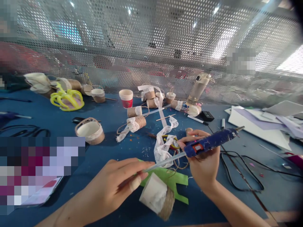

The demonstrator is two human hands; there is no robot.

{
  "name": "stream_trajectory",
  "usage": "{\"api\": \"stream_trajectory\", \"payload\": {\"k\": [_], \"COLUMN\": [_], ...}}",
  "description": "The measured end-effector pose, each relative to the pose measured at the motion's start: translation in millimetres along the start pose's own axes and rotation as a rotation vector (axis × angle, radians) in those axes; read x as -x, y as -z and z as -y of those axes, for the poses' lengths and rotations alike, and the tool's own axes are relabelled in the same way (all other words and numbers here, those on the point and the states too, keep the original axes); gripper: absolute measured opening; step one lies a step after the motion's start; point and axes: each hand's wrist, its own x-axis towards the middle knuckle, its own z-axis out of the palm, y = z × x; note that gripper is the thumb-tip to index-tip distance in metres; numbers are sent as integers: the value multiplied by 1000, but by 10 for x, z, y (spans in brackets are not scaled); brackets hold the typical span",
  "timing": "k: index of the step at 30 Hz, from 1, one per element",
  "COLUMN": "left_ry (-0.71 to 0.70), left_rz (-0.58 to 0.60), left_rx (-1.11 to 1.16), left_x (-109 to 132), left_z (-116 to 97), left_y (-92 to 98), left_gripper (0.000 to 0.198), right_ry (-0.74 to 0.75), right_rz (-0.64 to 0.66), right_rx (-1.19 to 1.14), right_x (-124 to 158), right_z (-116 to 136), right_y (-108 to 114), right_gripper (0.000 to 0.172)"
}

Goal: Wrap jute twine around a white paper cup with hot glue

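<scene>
My right hand [205, 164] is wrapped round a blue hot glue gun [213, 140], its nozzle aimed up to the right. A clear glue stick [165, 160] runs from the gun's back end, and my left hand [118, 179] pinches its far end between thumb and fingers. Below the stick, a paper cup partly wrapped in twine [157, 196] lies tilted on its side. Green felt [182, 179] is spread under and behind it. White lace ribbon [163, 148] trails in loose folds just past my hands, over yellow-handled scissors [176, 144] that are partly hidden.
Several small twine-wrapped cups stand or lie toward the back, with a larger handled cup [91, 132] at left. A red paper cup [126, 98], yellow wire basket [67, 99] and bottle [198, 90] stand before the perforated metal screen [151, 47]. Paper sheets [255, 126] and a black cable [239, 189] lie right.
</scene>
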Motion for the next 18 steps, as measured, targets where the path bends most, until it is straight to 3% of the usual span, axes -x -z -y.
{"api": "stream_trajectory", "payload": {"k": [6,11,18], "left_ry": [163,183,142], "left_rz": [69,102,80], "left_rx": [203,209,187], "left_x": [-88,-62,4], "left_z": [-88,-101,-44], "left_y": [12,-16,-95], "left_gripper": [25,28,29], "right_ry": [1,-85,-46], "right_rz": [-29,-57,-42], "right_rx": [26,-6,36], "right_x": [17,35,55], "right_z": [-3,-35,-82], "right_y": [-9,1,7], "right_gripper": [34,35,39]}}
